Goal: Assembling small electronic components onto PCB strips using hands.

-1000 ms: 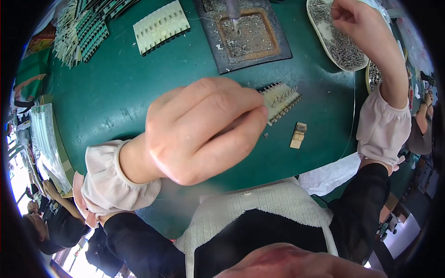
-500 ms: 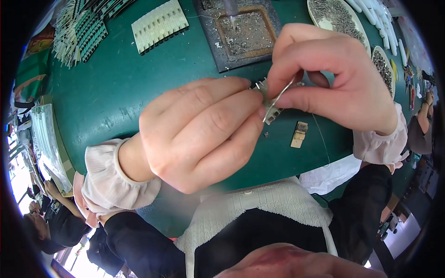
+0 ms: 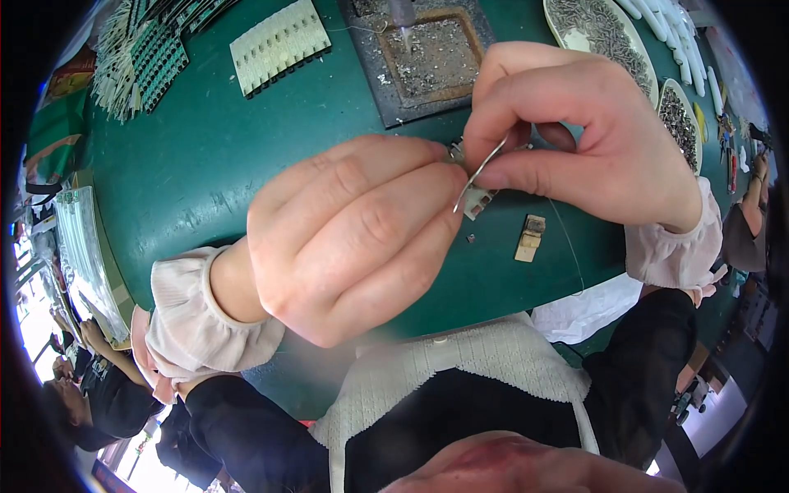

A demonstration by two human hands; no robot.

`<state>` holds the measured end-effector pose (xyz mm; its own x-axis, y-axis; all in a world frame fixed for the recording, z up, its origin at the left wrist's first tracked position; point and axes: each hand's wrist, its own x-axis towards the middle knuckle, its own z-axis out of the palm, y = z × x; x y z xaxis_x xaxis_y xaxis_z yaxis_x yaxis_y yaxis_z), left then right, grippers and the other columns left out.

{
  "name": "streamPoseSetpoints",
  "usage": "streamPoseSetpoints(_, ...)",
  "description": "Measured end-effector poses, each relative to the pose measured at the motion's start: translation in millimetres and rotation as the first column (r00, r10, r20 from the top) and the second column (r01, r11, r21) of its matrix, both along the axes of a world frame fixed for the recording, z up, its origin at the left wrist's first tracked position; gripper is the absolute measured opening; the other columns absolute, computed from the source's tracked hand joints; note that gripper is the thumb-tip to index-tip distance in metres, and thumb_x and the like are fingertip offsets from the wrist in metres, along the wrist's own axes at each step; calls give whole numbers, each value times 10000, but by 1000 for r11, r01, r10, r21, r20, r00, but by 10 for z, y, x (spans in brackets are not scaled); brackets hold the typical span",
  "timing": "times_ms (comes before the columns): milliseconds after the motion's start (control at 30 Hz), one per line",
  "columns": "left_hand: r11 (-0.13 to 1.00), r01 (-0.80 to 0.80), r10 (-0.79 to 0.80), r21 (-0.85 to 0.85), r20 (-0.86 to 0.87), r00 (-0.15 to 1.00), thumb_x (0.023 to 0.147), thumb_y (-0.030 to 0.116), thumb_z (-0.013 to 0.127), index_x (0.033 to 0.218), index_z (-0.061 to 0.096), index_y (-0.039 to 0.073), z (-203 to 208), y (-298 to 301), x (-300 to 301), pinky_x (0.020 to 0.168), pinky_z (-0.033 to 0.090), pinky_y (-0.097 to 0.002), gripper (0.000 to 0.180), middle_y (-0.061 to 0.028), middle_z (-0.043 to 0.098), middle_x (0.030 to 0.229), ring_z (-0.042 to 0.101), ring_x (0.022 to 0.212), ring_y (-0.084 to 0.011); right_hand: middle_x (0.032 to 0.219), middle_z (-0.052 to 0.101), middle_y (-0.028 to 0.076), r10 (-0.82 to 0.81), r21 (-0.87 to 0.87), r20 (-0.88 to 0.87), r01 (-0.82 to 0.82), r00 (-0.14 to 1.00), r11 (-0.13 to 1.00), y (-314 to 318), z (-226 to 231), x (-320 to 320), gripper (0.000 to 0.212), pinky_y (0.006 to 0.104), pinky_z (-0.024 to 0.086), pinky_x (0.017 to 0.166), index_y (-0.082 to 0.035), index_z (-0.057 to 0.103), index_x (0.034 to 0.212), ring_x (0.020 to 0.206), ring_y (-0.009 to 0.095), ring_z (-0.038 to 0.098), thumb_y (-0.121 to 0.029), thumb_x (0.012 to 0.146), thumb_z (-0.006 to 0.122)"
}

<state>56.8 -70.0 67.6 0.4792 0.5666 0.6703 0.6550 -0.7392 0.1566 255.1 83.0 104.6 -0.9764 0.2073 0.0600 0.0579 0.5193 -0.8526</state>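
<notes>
My left hand (image 3: pixel 353 234) is closed, its fingertips on a small pale notched block (image 3: pixel 477 202). The fingers cover most of that block. My right hand (image 3: pixel 575 135) is closed in a pinch on a thin, slightly curved silvery metal strip (image 3: pixel 472 182). The strip slants down to the left across the block, close to my left fingertips. Whether it is one blade or part of a tool is hidden by my fingers. A fine wire (image 3: pixel 569 238) hangs in a loop below my right hand.
A small tan block (image 3: pixel 530 238) and a tiny metal bit (image 3: pixel 471 238) lie near the table edge. Behind my hands are a dark tray (image 3: pixel 386 90) under a soldering tip (image 3: pixel 402 12) and a pale board panel (image 3: pixel 279 45). Dishes of metal parts (image 3: pixel 561 37) stand at the right.
My right hand has shifted slightly left with the metal strip, whose lower end has moved left and a little up. My left hand stays nearly in place, still on the notched block.
</notes>
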Motion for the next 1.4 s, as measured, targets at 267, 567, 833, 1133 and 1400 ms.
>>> streamPoseSetpoints(267,999,45,-45,-2,-16,999,644,15,727,1016,674,-108,26,-17,31,773,621,-436,395,-244,677,1096,703,955,-382,867,581,7,63,-118,83,-53,995,992,59,-51,39,176,216,380,565,-40,709,854,702,81,541,-13,740,839)
streamPoseSetpoints(567,948,-65,122,-312,167,978,748,-115,735,1001,700,-53,167,-42,76,780,589,-349,263,-192,710,1020,708,903,-306,850,693,73,-417,-143,336,484,844,863,34,428,-68,93,230,483,577,10,678,899,658,100,668,20,840,750)
streamPoseSetpoints(833,430,396,737,-811,569,365,934,46,715,1018,706,-4,155,171,-124,807,575,-271,99,-54,722,1007,690,848,-125,780,654,63,-213,472,-146,258,966,843,-94,196,-133,133,285,450,493,-59,647,828,565,169,626,-7,810,769)
streamPoseSetpoints(1133,470,641,679,-606,713,176,976,118,662,1059,705,24,115,223,-258,835,616,-287,132,-46,719,1007,705,882,-120,657,611,46,-192,762,-185,265,964,592,-131,260,-239,111,356,458,495,-109,653,735,560,267,606,-82,771,754)
streamPoseSetpoints(1400,515,549,677,-658,706,211,981,128,654,1085,706,29,93,189,-297,837,614,-282,153,-43,714,1017,693,909,-106,603,595,39,-319,817,-88,252,944,519,-233,353,-270,157,365,447,489,-136,670,653,575,285,610,-160,803,711)
